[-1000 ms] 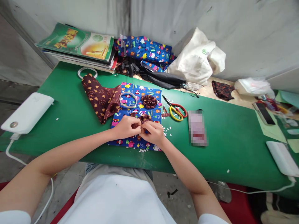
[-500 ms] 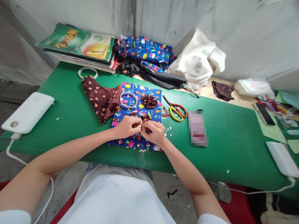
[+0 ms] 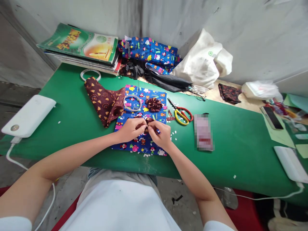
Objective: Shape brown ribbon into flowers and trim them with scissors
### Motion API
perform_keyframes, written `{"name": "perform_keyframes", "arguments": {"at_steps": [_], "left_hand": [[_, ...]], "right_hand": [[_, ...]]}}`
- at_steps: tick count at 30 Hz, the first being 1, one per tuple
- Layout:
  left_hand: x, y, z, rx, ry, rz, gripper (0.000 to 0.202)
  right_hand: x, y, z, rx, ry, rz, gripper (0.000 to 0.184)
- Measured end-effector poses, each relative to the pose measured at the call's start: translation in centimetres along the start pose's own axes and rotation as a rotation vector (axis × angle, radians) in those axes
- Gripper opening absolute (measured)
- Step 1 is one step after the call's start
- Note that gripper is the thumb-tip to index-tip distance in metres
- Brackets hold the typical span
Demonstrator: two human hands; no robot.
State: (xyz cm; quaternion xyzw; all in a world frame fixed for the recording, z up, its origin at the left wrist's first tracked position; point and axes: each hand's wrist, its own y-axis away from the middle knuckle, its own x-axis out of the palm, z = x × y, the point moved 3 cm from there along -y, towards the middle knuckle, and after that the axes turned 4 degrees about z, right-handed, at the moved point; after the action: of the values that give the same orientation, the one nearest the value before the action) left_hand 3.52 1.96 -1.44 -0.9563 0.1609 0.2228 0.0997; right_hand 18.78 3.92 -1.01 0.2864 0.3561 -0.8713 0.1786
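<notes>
My left hand (image 3: 131, 130) and my right hand (image 3: 160, 133) meet over a blue cartoon-print cloth (image 3: 122, 146). Both are closed in a pinch on a small gathered piece of brown fabric (image 3: 149, 120), which the fingers partly cover. Just beyond them lies a ruffled brown fabric flower (image 3: 154, 105). A clear ring (image 3: 124, 104), like a tape roll, rests to its left. Brown patterned cloth (image 3: 103, 101) is spread left of the ring. To the right are scissors (image 3: 181, 120) with one yellow and one red handle, beside small brown scraps (image 3: 170, 118).
White power banks (image 3: 31, 115) sit at both table ends, with cables hanging down. Along the back are stacked books (image 3: 79, 45), folded blue cloth (image 3: 149, 49), a white bag (image 3: 199, 61) and glasses (image 3: 196, 93). A blurred packet (image 3: 203, 132) lies right of the scissors.
My fingers have shifted slightly on the brown fabric, and both hands have moved a little away from me. The thumbs now point up toward the pinched spot. Other things stay put.
</notes>
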Motion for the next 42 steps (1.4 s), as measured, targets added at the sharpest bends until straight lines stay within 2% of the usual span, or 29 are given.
{"name": "perform_keyframes", "arguments": {"at_steps": [6, 11, 16, 24, 31, 42], "left_hand": [[0.12, 0.01, 0.09, 0.005, 0.017, -0.001, 0.017], [0.09, 0.2, 0.15, 0.03, 0.135, -0.043, 0.007], [0.21, 0.26, 0.1, 0.092, 0.053, -0.014, 0.009], [0.23, 0.12, 0.21, 0.078, -0.024, -0.008, 0.011], [0.3, 0.08, 0.01, 0.074, -0.022, 0.044, 0.01], [0.35, -0.05, 0.07, 0.055, -0.034, 0.06, 0.014]], "right_hand": [[-0.04, -0.24, -0.09, 0.102, -0.061, 0.039, 0.011], [0.01, -0.24, -0.19, 0.146, -0.082, 0.041, 0.014], [0.05, -0.27, -0.13, 0.132, -0.094, 0.022, 0.014], [0.0, -0.26, -0.07, 0.119, -0.077, 0.036, 0.014], [-0.02, -0.23, -0.17, 0.129, -0.079, 0.064, 0.014], [0.1, -0.1, -0.2, 0.1, -0.048, 0.077, 0.013]]}}
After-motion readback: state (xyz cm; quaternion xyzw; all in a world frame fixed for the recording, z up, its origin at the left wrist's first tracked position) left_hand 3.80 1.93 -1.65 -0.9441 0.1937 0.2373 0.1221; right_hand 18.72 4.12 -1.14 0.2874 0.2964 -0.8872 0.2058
